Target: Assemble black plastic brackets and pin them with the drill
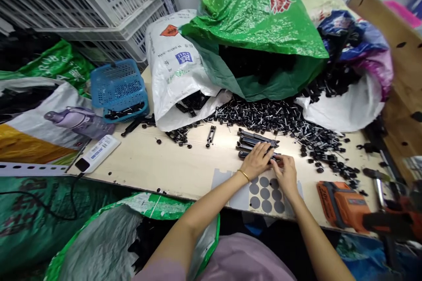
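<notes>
Several long black plastic parts lie side by side in a row on the worktable. My left hand, with a gold bangle at the wrist, rests across the nearer ones, its fingers over them and its thumb on the near side. At their right end, my right hand has thumb and fingers closed round the end of the nearest part. The fingers hide most of that end. Below both hands is a grey sheet with rows of dark grey discs. A single slim black part lies apart to the left.
Small black pieces with metal pins spill from a green bag and a white sack. An orange battery tool lies right. Left are a blue basket, a bottle and a white power bank. An opened sack hangs below the front edge.
</notes>
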{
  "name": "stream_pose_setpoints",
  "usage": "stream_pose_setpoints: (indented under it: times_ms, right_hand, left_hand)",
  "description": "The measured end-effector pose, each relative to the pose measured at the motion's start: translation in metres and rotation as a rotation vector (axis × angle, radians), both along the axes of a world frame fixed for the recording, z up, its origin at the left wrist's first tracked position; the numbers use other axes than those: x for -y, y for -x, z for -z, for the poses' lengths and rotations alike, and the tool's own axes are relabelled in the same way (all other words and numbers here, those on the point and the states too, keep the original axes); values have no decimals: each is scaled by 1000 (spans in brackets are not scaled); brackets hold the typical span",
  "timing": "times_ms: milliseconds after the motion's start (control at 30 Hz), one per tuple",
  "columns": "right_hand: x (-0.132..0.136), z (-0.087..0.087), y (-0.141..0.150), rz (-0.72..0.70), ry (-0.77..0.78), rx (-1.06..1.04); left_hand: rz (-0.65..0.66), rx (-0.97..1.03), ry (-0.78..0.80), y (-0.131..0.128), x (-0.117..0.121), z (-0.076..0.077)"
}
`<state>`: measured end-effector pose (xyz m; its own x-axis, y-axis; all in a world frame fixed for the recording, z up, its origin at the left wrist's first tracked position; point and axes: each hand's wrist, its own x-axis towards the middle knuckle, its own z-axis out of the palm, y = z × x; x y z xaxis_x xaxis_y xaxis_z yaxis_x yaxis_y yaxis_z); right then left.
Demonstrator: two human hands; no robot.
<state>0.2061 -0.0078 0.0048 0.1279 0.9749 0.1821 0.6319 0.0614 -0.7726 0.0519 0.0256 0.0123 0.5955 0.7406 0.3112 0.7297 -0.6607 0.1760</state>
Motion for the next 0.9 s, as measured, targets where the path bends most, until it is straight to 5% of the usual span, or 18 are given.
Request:
stream_pose_setpoints:
  times_ms: [167, 333, 467, 567, 667, 800, 900]
  right_hand:
    - [-11, 6, -6, 20, -11, 9]
    - [-10, 10, -5, 142, -52, -30]
    - [-37, -7, -9, 160, -179, 25]
    - [-94, -35, -3, 26, -271, 150]
    - [-175, -63, 20, -133, -294, 263]
    - [-280, -79, 59, -184, -111, 370]
    - [-328, -76, 71, -125, -22, 374]
  left_hand:
    - [-165, -149, 50, 2, -16, -6]
    - [-75, -141, 74, 15, -33, -8]
    - [-13, 68, 54, 50, -37, -27]
    - [-318, 220, 8, 101, -36, -30]
    - [-644, 202, 4, 151, -33, -11]
    - [-674, 184, 60, 180, -28, 17]
    - [-646, 182, 84, 179, -27, 22]
